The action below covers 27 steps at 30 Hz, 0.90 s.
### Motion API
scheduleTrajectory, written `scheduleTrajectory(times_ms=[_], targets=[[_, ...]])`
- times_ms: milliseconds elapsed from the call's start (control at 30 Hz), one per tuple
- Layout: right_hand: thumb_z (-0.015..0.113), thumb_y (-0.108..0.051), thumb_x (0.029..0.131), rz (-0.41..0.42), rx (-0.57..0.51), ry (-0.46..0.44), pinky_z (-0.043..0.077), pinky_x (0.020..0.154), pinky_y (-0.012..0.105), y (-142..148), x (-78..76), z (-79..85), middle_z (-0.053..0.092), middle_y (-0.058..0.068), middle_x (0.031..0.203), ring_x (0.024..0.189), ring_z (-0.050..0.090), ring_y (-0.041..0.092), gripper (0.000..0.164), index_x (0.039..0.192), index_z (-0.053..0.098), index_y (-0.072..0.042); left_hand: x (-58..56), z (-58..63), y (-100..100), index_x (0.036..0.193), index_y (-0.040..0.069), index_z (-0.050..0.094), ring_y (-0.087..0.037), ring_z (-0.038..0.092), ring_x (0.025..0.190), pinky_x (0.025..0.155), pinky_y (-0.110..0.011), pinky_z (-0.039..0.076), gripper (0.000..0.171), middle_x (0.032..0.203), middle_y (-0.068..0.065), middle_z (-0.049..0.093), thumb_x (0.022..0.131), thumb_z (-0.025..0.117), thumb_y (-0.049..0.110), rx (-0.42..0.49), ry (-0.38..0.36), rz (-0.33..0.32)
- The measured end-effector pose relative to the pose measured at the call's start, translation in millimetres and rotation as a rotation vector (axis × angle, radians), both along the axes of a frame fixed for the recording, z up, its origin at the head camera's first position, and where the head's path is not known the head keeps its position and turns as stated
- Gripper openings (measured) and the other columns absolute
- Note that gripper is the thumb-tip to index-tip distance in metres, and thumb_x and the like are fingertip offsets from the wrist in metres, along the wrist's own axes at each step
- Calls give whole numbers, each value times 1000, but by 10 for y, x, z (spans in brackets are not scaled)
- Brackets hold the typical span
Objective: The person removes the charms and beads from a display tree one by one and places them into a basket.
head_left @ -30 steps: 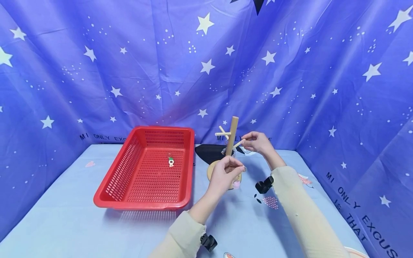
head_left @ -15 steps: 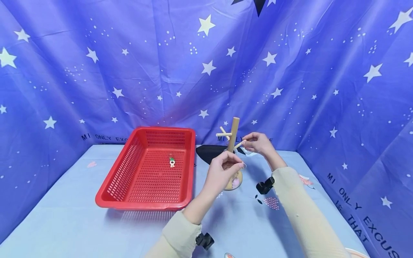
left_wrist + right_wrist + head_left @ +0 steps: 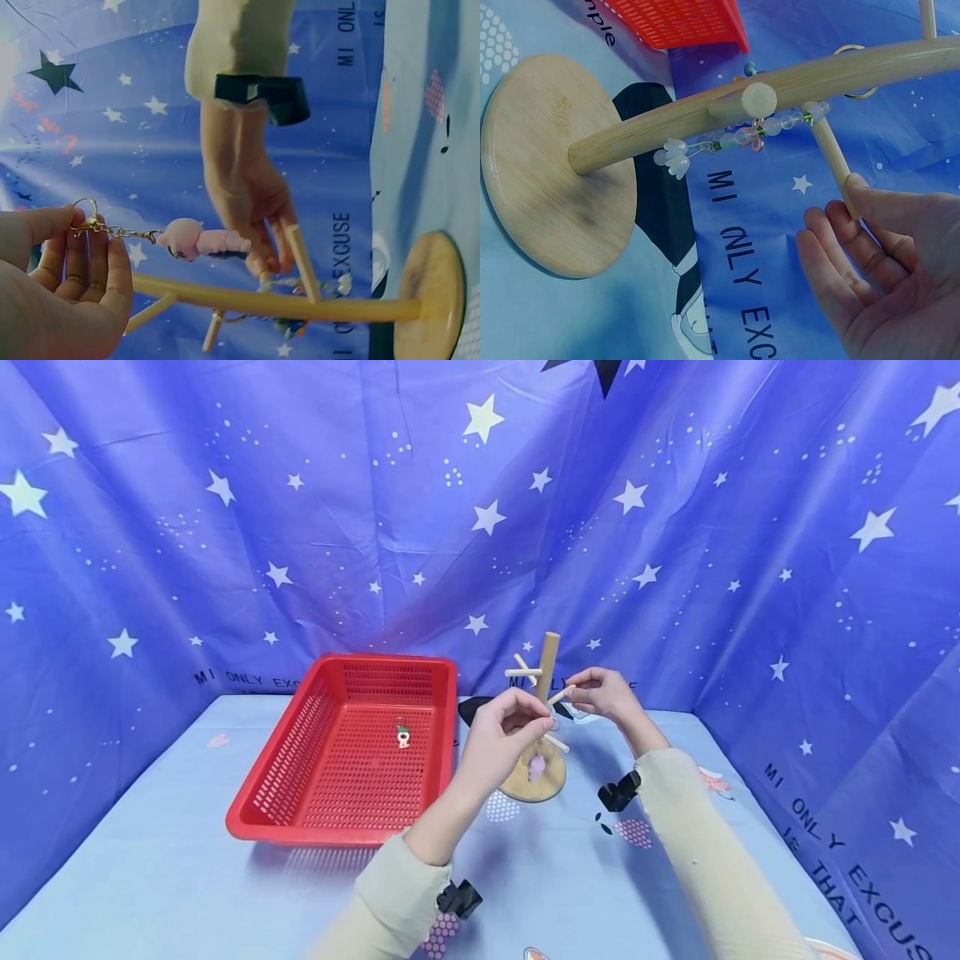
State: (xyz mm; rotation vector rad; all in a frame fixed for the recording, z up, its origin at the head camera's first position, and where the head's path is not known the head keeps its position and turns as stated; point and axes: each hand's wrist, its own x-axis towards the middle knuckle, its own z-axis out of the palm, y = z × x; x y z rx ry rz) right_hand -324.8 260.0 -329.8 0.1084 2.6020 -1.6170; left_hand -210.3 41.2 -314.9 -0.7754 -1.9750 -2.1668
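Observation:
In the left wrist view, my left hand [image 3: 67, 277] pinches the gold ring of a keychain [image 3: 184, 238] with a short chain and a pink figure. In the head view that hand is in front of the wooden peg stand [image 3: 549, 656], and the pink figure hangs over its round base. My right hand [image 3: 603, 693] pinches the end of one peg [image 3: 832, 150] between thumb and fingers. A string of clear beads with white flower charms [image 3: 769, 127] hangs from that same peg. Behind the post, a gold ring [image 3: 859, 91] hangs on another peg.
To the left of the stand sits a red plastic basket [image 3: 341, 837], with a small green and cream keychain [image 3: 402, 737] inside. A light blue printed cloth [image 3: 187, 877] covers the table. Starry blue fabric [image 3: 360, 527] hangs behind and to both sides.
My left hand has moved away from me and slightly left, closer to the stand, carrying the pink keychain. The right hand keeps its hold on the peg. The head view has shifted slightly.

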Motion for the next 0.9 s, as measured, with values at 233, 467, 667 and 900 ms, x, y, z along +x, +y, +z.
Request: scheduleTrajectory(times_ms=[233,467,667,900], targets=[[65,-6,95,10,-23,5,60,83,21,-1,-4,-10,65,-2,92,80,63,5,37,127,55,10,-52,130,-118,100,-6,64,-1,65,85,80,-18,55,10,101,-26,69,92,66,0,-24,20,19],[65,-7,96,5,-29,2,60,85,23,7,-2,-8,65,-2,92,82,64,6,36,127,56,9,-96,261,-271,100,-3,65,-4,66,84,80,-21,56,9,101,-23,71,92,67,2,-55,37,61],[64,-7,96,6,-31,0,59,92,29,20,-3,0,65,-1,94,83,65,6,35,127,55,8,-151,342,-409,99,0,66,-6,67,83,79,-22,55,10,95,-18,73,91,69,5,-79,54,118],[64,-9,97,-4,-23,-12,59,90,27,5,-9,-7,64,1,98,87,65,9,37,129,55,7,-203,389,-573,99,0,67,-6,67,79,74,-19,52,10,94,-16,73,90,70,5,-76,51,174]])
